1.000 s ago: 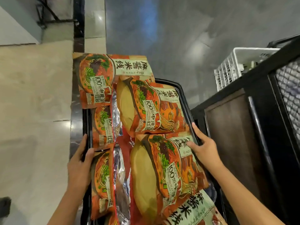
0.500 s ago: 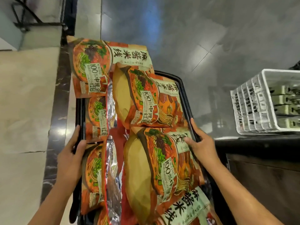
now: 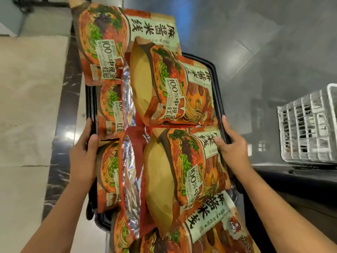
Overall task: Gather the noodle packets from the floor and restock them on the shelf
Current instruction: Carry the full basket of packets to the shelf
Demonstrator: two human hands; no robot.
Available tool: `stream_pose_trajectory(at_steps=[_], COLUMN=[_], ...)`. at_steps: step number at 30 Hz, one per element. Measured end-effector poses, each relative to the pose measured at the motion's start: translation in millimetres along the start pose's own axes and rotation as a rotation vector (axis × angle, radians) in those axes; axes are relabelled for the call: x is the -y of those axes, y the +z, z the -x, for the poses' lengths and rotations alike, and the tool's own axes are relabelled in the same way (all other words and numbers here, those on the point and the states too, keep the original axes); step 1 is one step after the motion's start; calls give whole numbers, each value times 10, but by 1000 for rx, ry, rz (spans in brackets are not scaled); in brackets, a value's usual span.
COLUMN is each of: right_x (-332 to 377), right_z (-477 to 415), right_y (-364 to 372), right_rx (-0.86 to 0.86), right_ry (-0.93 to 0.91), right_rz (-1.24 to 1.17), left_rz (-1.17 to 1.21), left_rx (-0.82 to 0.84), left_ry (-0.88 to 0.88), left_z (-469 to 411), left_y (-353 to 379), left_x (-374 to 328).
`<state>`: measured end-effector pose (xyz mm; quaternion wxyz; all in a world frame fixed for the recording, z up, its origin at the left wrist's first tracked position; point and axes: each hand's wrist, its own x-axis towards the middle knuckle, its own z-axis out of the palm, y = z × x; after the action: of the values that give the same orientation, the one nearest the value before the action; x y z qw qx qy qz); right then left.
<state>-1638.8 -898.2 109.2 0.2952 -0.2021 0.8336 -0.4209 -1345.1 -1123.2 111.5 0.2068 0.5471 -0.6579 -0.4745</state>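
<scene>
Noodle packets (image 3: 175, 92) lie overlapping in a black tray (image 3: 218, 99) at frame centre. The left hand (image 3: 83, 157) grips its left rim and the right hand (image 3: 231, 152) its right rim, thumbs curled onto the packets. A white crate (image 3: 310, 128) stands at the right edge.

Load: black tray (image 3: 217, 88) packed rim to rim with noodle packets (image 3: 169, 84); farthest packet overhangs the far edge. Tray bed fully covered, side rims exposed. On the left rim, left grip (image 3: 82, 157); on the right rim, right grip (image 3: 232, 152), thumb on a packet. Left of tray: open beige floor (image 3: 27, 106), dark marble strip (image 3: 62, 125) running alongside. Ahead and right: open grey floor (image 3: 255, 42). Right side tighter: white slatted crate (image 3: 308, 128) sits on dark desk (image 3: 291, 177), near right forearm, apart from tray.
</scene>
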Motion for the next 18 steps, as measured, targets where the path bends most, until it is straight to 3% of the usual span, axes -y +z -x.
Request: stream_pose_trajectory(at_steps=[6,11,14,18], right_x=[222,654,860,1395], right_z=[161,525,848,1425], right_y=[-80,-342,-605,-870], right_rx=[115,154,166,192], right_ry=[170,361,412,475], right_rz=[207,330,383,432], left_rz=[-185,-361,-450,-739], left_rx=[152,143,225,313], left_ry=[-192,-355,-288,-96], left_z=[75,188,450,746], left_y=[-95,-521,-809,-959], left_x=[-284,-843,-1320,-1938])
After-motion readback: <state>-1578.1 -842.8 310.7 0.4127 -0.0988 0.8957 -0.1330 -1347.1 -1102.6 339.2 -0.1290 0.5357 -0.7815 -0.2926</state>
